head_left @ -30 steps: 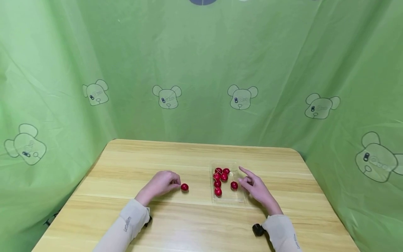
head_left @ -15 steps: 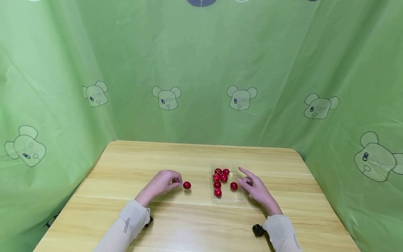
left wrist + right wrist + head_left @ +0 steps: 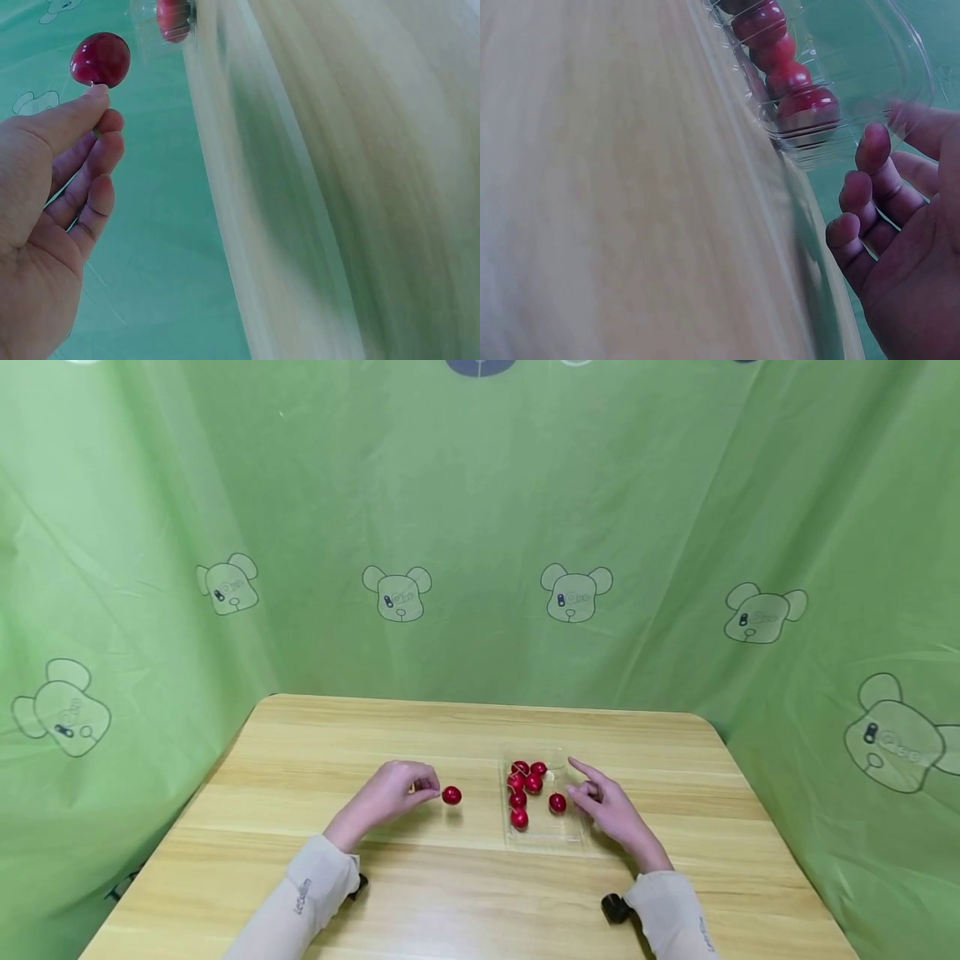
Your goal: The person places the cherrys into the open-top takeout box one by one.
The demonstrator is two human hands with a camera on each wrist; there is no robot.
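My left hand [image 3: 395,789] pinches a dark red cherry [image 3: 452,795] by its stem between thumb and fingertips. The cherry is above the tabletop, left of a clear plastic box [image 3: 547,837]. In the left wrist view the held cherry [image 3: 100,59] sits just past the thumb tip, the stem mostly hidden by the fingers. My right hand [image 3: 611,810] rests at the box's right side, index finger extended along it and the other fingers loosely bent. Inside the box several cherries [image 3: 518,798] line the left side, and one lone cherry [image 3: 557,803] lies nearer the right hand.
The box stands on a light wooden table [image 3: 450,893], right of its middle. A green curtain [image 3: 480,652] printed with bear heads encloses the back and sides. Black wrist cameras, one of them a small black block [image 3: 616,907], sit under both sleeves.
The left hand has lifted the cherry off the table and carried it slightly right, toward the box. The right hand stays where it was beside the box.
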